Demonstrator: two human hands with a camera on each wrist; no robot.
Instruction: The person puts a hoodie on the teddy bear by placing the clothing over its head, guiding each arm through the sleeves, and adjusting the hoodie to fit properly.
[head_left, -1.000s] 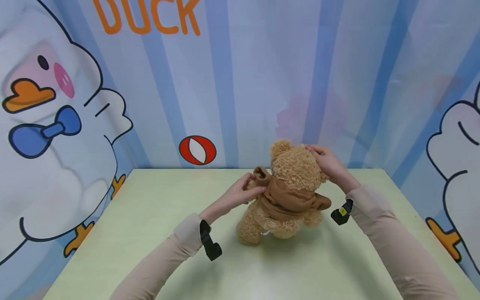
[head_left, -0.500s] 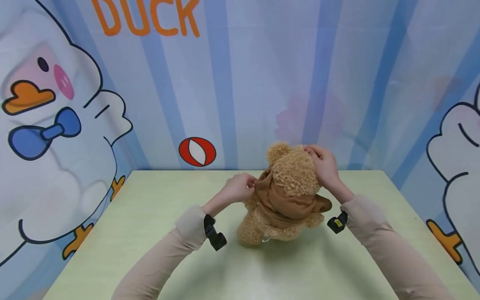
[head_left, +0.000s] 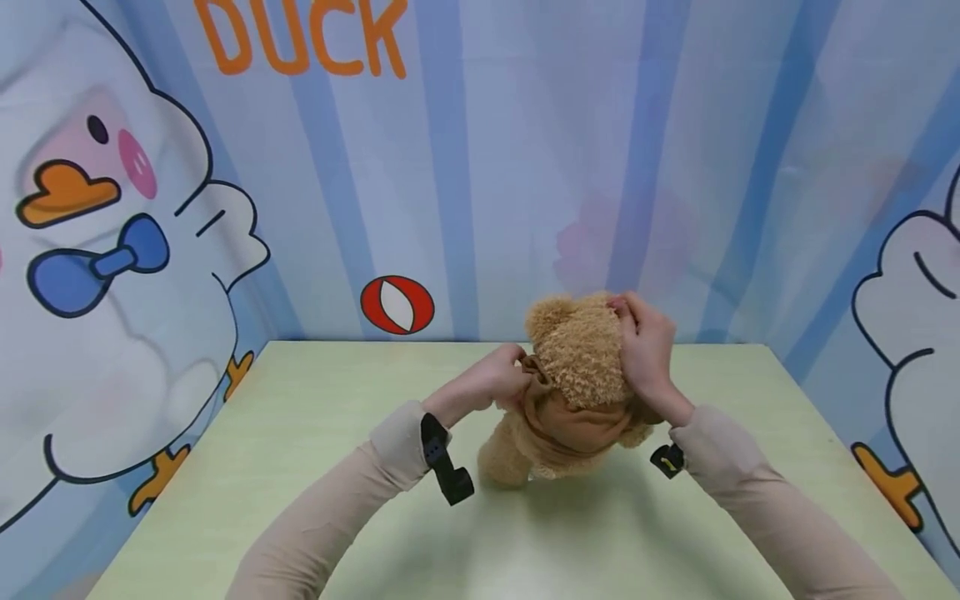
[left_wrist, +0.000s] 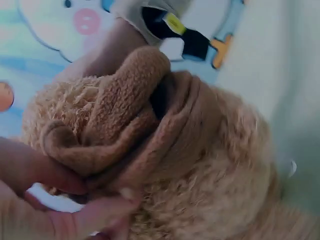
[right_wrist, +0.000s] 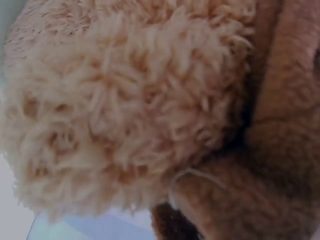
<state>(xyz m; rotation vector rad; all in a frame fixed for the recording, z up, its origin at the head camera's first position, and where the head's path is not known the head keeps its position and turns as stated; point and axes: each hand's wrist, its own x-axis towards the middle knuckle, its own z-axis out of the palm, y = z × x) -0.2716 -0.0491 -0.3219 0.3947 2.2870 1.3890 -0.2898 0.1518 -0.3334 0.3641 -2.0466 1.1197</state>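
A curly-furred teddy bear (head_left: 581, 350) stands on the table with its back towards me, leaning slightly. Bunched round its neck and upper back is a brown fleece garment (head_left: 573, 423), whose folds and a dark gap show in the left wrist view. My left hand (head_left: 495, 379) pinches the garment's edge at the bear's left side, thumb and fingers (left_wrist: 37, 170) together on the cloth. On the other side, my right hand (head_left: 648, 346) grips the bear's head near the ear, which it hides. Fur (right_wrist: 110, 110) and brown cloth (right_wrist: 295, 115) fill the right wrist view.
The pale green table (head_left: 360, 417) ends at a backdrop curtain (head_left: 517, 167) just behind the bear. Printed ducks and a red ball (head_left: 397, 305) decorate that backdrop. Both wrists carry black camera straps (head_left: 442, 458).
The left hand has shifted right and inward, going from a loose touch to a pinch on the garment. The bear's head has tipped slightly left and down; the right hand follows, lower over its side.
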